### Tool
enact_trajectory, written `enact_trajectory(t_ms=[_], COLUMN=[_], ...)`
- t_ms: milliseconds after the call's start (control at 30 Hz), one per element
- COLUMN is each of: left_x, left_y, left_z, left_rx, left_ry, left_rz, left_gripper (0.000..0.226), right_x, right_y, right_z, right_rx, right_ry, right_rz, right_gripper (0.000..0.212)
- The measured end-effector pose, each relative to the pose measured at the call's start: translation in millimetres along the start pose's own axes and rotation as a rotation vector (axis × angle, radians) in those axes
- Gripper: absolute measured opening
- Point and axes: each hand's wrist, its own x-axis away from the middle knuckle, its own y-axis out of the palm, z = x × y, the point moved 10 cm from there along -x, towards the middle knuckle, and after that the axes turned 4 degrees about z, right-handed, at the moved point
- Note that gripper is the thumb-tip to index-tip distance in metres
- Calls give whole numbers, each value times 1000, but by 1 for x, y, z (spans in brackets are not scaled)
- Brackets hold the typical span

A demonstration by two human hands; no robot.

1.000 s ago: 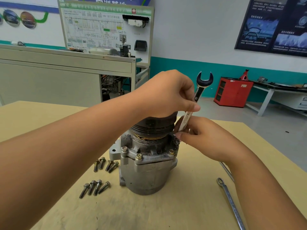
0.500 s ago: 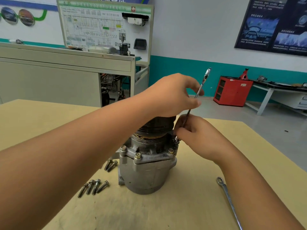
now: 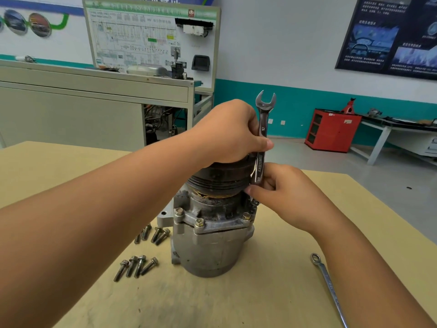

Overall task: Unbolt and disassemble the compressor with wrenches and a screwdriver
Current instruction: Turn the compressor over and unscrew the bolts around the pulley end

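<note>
A grey metal compressor [image 3: 210,247] stands upright on the tan table [image 3: 272,292], its dark pulley on top and bolts around its flange. A silver open-end wrench [image 3: 263,129] stands almost vertical at the compressor's right side, its free jaw pointing up. My left hand [image 3: 227,133] rests over the pulley and grips the wrench's upper shank. My right hand [image 3: 281,190] pinches the wrench's lower part next to the flange. The wrench's lower end is hidden behind my fingers.
Two groups of loose bolts, one [image 3: 136,267] in front and one [image 3: 153,234] behind, lie left of the compressor. A second wrench [image 3: 328,287] lies on the table at the right. A grey cabinet [image 3: 94,110], a red cabinet [image 3: 331,130] and a white bench [image 3: 402,136] stand behind.
The wrench has turned about its long axis: it was flat-on, then edge-on, and now shows its flat face again. Both hands keep their hold on it.
</note>
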Motion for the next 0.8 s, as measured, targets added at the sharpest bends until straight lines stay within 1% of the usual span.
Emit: enact_trajectory(t_ms=[133,200,233,300,333,367,400,433,467,533,633,733,800], left_x=[6,8,9,10,11,12,14,15,16,14,14,15,15], left_y=[-5,-6,-5,2,8,14,18,19,17,14,12,14,14], left_z=[7,10,12,16,17,19,20,22,24,25,30,32,33], left_rx=[-69,-79,-74,-1,47,97,133,134,114,79,12,-63,-92], left_ry=[17,34,51,80,87,96,106,127,149,170,186,171,150], left_rz=[71,123,119,25,-51,-134,-195,-217,-208,-155,-93,-34,-7], left_gripper=[34,33,30,18,18,23,21,13,7,13,19,24,31], right_x=[0,2,3,4,4,5,6,6,7,6,5,4,3], right_y=[-3,-1,0,1,1,1,1,1,0,-3,-4,-4,-6], right_z=[-3,-5,-5,-4,-4,-3,-3,-2,-2,-2,0,-1,0], right_rx=[76,107,114,122,118,108,99,99,104,103,81,91,111], right_ry=[-10,-23,-25,-19,-14,-12,-12,-12,-11,-5,24,44,57], right_rz=[47,22,2,-43,-66,-89,-110,-127,-138,-139,-114,-55,-16], right_gripper=[27,25,22,15,11,9,8,9,11,14,11,18,20])
